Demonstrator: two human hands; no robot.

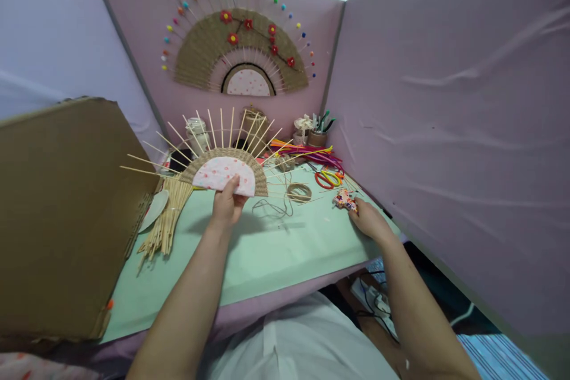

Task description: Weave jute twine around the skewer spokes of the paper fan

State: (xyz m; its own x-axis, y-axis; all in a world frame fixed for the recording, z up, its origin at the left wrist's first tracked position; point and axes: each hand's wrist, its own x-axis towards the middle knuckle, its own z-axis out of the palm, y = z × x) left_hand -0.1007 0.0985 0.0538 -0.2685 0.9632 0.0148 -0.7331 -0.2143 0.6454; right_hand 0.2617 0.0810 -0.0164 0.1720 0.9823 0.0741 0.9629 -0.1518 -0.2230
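A half-round fan frame (225, 172) with a pink-dotted white centre, a woven twine band and thin sticks spreading outward is raised over the table. My left hand (227, 202) grips its lower edge, thumb on the white centre. At the right side of the table, my right hand (366, 217) has its fingers on a small floral-patterned item (345, 199); the fingertips are partly hidden by it. Twine trails from the fan frame toward a coil of twine (299, 192) between the hands.
A bundle of sticks (167, 219) and a cardboard sheet (62, 219) are at left. Scissors (328, 179), coloured pipe cleaners (312, 154), jars and a pen cup (317, 138) stand toward the back. A decorated fan (200, 50) hangs on the partition.
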